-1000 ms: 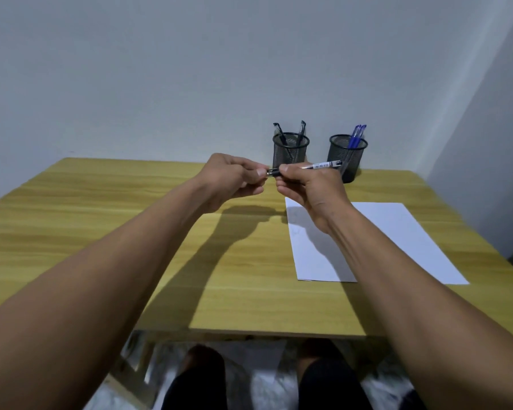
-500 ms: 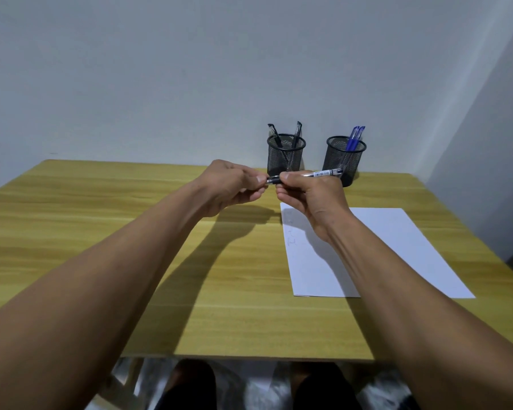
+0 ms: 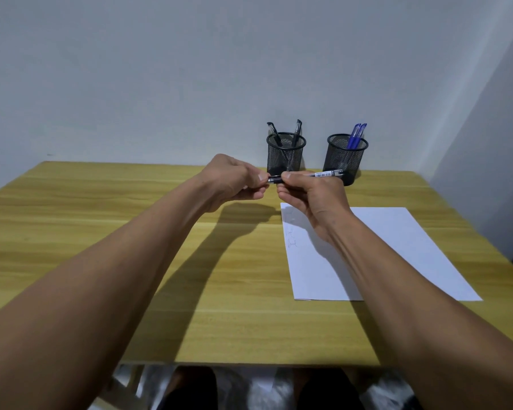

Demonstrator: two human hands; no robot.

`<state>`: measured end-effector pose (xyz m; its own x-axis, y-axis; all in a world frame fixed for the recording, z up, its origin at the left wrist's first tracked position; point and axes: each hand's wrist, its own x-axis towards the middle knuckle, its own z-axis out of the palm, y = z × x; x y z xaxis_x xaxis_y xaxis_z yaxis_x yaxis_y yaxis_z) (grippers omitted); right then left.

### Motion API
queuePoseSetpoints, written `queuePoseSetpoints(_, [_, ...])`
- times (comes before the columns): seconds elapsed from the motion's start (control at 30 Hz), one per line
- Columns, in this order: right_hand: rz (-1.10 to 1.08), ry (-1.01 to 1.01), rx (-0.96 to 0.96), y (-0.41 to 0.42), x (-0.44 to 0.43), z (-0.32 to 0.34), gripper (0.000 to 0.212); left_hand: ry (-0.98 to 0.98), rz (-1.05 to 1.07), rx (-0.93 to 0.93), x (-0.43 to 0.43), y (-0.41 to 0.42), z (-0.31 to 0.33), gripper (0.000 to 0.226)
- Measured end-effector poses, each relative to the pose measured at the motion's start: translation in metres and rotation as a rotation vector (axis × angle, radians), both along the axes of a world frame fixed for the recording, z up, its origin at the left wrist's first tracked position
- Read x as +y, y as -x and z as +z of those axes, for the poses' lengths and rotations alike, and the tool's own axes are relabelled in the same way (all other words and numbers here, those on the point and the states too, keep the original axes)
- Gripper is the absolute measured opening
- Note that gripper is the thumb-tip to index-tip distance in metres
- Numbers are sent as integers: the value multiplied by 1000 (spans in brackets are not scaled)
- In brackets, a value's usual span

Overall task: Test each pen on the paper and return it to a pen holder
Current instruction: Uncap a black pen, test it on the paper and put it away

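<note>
Both hands meet above the desk (image 3: 131, 232), just in front of the two mesh holders. The right hand (image 3: 311, 193) has its fingers (image 3: 290, 175) clamped on the barrel of a pen (image 3: 328, 174), and the left hand (image 3: 231, 179) has its fingers (image 3: 261, 177) pinched together on the dark end (image 3: 274, 180) of the same pen, which looks like its cap or grip end; whether it is being pulled off or pushed on cannot be told.

To do this step well, I judge the pull or push should run straight along the barrel, the right hand holding firm while the left works the end without bending or twisting it sideways. Both hands ought to stay clear of the holders behind them, so that nothing is knocked over.

The pen is held in the air, not touching desk or paper. Its long axis lies nearly level, running left to right across the scene, with the dark end pointing left and the pale labelled barrel pointing right, slightly raised toward the right holder (image 3: 342, 161).

The paper (image 3: 397, 247) lies flat on the desk, on the near right, under the right forearm, with a few faint scribbles (image 3: 290, 238) near its left edge. The left holder (image 3: 285, 155) carries black pens (image 3: 296, 131); the right one carries blue pens (image 3: 356, 137).
</note>
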<state>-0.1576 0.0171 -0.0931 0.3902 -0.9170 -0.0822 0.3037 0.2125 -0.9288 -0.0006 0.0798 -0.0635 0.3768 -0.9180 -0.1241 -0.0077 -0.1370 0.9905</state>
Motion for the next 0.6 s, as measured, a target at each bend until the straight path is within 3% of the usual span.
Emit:
queuePoseSetpoints(0.1, [27, 24, 29, 1, -3, 1, 3, 55, 2, 4, 0, 0, -5, 10])
queuePoseSetpoints(0.27, [55, 3, 36, 4, -1, -2, 4, -63, -34, 115, 1, -1, -6, 15])
queuePoseSetpoints(0.47, [14, -41, -12, 4, 0, -1, 7, -48, 6, 79, -3, 1, 2, 11])
queuePoseSetpoints(0.6, [24, -30, 9, 4, 1, -2, 9, -149, -33, 112, -2, 0, 2, 10])
